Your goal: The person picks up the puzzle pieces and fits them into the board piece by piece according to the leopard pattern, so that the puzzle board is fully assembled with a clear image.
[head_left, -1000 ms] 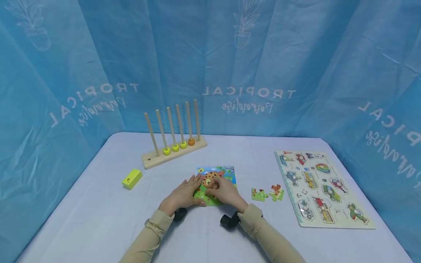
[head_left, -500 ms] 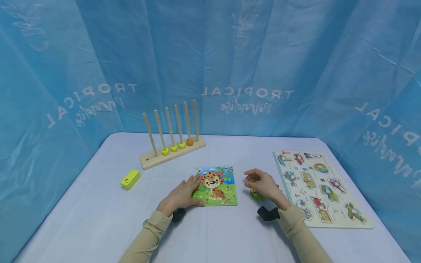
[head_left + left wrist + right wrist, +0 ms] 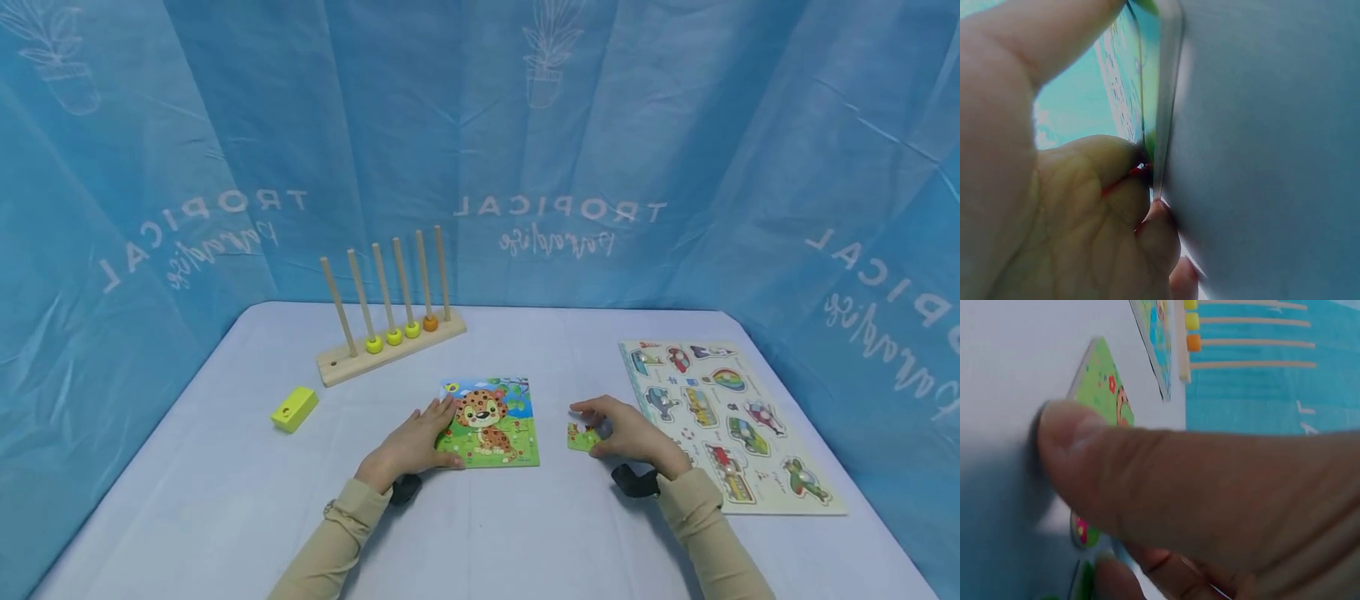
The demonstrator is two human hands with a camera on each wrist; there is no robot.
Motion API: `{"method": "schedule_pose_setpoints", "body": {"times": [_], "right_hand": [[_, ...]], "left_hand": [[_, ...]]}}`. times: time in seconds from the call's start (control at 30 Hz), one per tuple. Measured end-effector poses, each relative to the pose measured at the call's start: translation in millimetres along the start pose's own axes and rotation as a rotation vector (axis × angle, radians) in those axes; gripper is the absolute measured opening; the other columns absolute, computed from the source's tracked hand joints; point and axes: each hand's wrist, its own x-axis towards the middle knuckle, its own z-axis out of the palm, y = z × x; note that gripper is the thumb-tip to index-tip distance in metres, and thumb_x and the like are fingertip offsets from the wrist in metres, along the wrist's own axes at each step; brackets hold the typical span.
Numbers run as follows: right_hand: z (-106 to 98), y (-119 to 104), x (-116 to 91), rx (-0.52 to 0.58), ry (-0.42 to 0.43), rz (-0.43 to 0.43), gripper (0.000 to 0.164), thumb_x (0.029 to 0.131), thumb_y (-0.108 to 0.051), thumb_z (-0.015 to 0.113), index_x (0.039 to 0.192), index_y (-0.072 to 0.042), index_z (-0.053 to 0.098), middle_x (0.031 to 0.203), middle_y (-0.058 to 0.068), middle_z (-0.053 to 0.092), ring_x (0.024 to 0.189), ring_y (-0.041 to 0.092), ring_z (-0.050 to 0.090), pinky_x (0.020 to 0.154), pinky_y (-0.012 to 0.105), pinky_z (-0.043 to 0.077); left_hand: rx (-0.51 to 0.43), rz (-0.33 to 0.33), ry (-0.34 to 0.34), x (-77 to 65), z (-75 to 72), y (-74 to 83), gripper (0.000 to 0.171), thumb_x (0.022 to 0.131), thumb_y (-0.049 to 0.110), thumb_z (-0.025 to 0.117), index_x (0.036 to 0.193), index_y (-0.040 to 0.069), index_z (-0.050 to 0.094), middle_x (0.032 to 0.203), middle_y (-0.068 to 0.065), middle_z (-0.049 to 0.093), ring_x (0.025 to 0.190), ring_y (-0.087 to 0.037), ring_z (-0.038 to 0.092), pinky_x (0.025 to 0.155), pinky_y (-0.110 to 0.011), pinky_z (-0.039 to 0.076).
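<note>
A square jigsaw puzzle (image 3: 498, 425) with a spotted cub picture lies mid-table. My left hand (image 3: 411, 446) rests along its left side, thumb at the lower edge and fingers on the upper left. The left wrist view shows the palm beside the puzzle's thin edge (image 3: 1169, 94). To the right, my right hand (image 3: 626, 433) reaches over loose jigsaw pieces, its thumb and index finger spread apart. One green piece (image 3: 581, 437) shows past the fingertips; another is mostly hidden under the hand. In the right wrist view the thumb overlaps the green piece (image 3: 1099, 381).
A wooden peg stand (image 3: 390, 350) with yellow and orange beads stands behind the puzzle. At left lies a yellow block (image 3: 295, 409). A vehicle peg-puzzle board (image 3: 727, 433) lies just right of my right hand. A blue curtain (image 3: 495, 150) rises behind the table.
My right hand has left the jigsaw puzzle and moved right, coming down over the loose pieces. The cub picture is now uncovered. My left hand stays on the puzzle's left side.
</note>
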Motion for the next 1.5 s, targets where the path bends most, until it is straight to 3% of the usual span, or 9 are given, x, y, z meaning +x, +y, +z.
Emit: {"method": "schedule_pose_setpoints", "body": {"times": [0.2, 0.37, 0.53, 0.63, 0.93, 1.13, 1.33, 1.5], "right_hand": [[3.6, 0.2, 4.5, 0.028, 0.037, 0.091, 0.058, 0.069, 0.003, 0.081, 0.123, -0.005, 0.063, 0.102, 0.01, 0.065, 0.089, 0.02, 0.059, 0.074, 0.031, 0.052], [10.9, 0.1, 11.5, 0.001, 0.105, 0.191, 0.034, 0.078, -0.009, 0.079, 0.108, -0.003, 0.064, 0.098, 0.011, 0.067, 0.079, 0.017, 0.056, 0.066, 0.026, 0.046], [15.1, -8.0, 21.3, 0.0, 0.146, 0.159, 0.019, 0.083, -0.015, 0.076, 0.091, -0.005, 0.061, 0.086, 0.007, 0.064, 0.069, 0.014, 0.048, 0.06, 0.022, 0.038], [14.8, -17.3, 27.9, 0.021, 0.154, 0.118, 0.015, 0.085, -0.015, 0.074, 0.088, -0.007, 0.061, 0.083, 0.004, 0.063, 0.067, 0.013, 0.047, 0.058, 0.022, 0.037], [19.9, -43.4, 46.2, 0.122, 0.136, 0.07, 0.012, 0.09, -0.022, 0.069, 0.087, -0.012, 0.062, 0.086, 0.003, 0.061, 0.078, 0.018, 0.05, 0.063, 0.03, 0.038], [28.2, -48.9, 48.5, 0.218, 0.105, 0.058, 0.007, 0.091, -0.02, 0.068, 0.091, -0.013, 0.066, 0.09, 0.002, 0.065, 0.084, 0.016, 0.055, 0.07, 0.03, 0.043], [36.0, -48.1, 48.2, 0.272, 0.068, 0.051, 0.009, 0.094, -0.019, 0.064, 0.098, -0.011, 0.067, 0.083, 0.002, 0.066, 0.073, 0.016, 0.058, 0.065, 0.03, 0.046], [41.5, -50.8, 48.4, 0.349, 0.067, 0.033, 0.018, 0.093, -0.011, 0.063, 0.11, -0.006, 0.061, 0.085, 0.009, 0.064, 0.069, 0.017, 0.062, 0.06, 0.033, 0.056]], "left_hand": [[-0.002, 0.0, 0.001, 0.0, 0.3, -1.3, 0.095, 0.083, 0.042, 0.073, 0.154, 0.005, 0.021, 0.162, -0.013, 0.017, 0.151, -0.033, 0.013, 0.124, -0.053, 0.015], [-0.002, -0.003, 0.002, 0.2, 0.9, -1.7, 0.096, 0.083, 0.042, 0.073, 0.154, 0.005, 0.022, 0.162, -0.013, 0.017, 0.151, -0.033, 0.014, 0.124, -0.053, 0.015], [-0.001, -0.001, -0.001, 0.7, 0.7, -1.0, 0.095, 0.083, 0.041, 0.073, 0.155, 0.006, 0.021, 0.163, -0.013, 0.017, 0.151, -0.034, 0.013, 0.124, -0.053, 0.015], [-0.002, -0.002, -0.002, 0.8, 0.1, -0.5, 0.095, 0.083, 0.041, 0.073, 0.155, 0.006, 0.021, 0.163, -0.013, 0.016, 0.151, -0.033, 0.013, 0.124, -0.053, 0.015], [-0.003, 0.006, -0.003, 0.8, -0.3, 1.0, 0.096, 0.083, 0.042, 0.073, 0.155, 0.006, 0.021, 0.163, -0.012, 0.016, 0.151, -0.034, 0.013, 0.124, -0.053, 0.014], [0.002, 0.002, 0.003, 0.6, -1.6, 1.1, 0.095, 0.083, 0.042, 0.073, 0.155, 0.006, 0.021, 0.163, -0.012, 0.016, 0.151, -0.033, 0.013, 0.124, -0.053, 0.014], [0.001, 0.001, 0.004, 0.2, -0.6, 0.4, 0.095, 0.083, 0.041, 0.074, 0.154, 0.006, 0.022, 0.162, -0.013, 0.018, 0.15, -0.034, 0.015, 0.124, -0.053, 0.015], [-0.008, 0.003, 0.01, -0.8, -0.3, 0.1, 0.095, 0.082, 0.041, 0.074, 0.154, 0.005, 0.023, 0.162, -0.013, 0.019, 0.15, -0.035, 0.016, 0.123, -0.054, 0.016]]}}
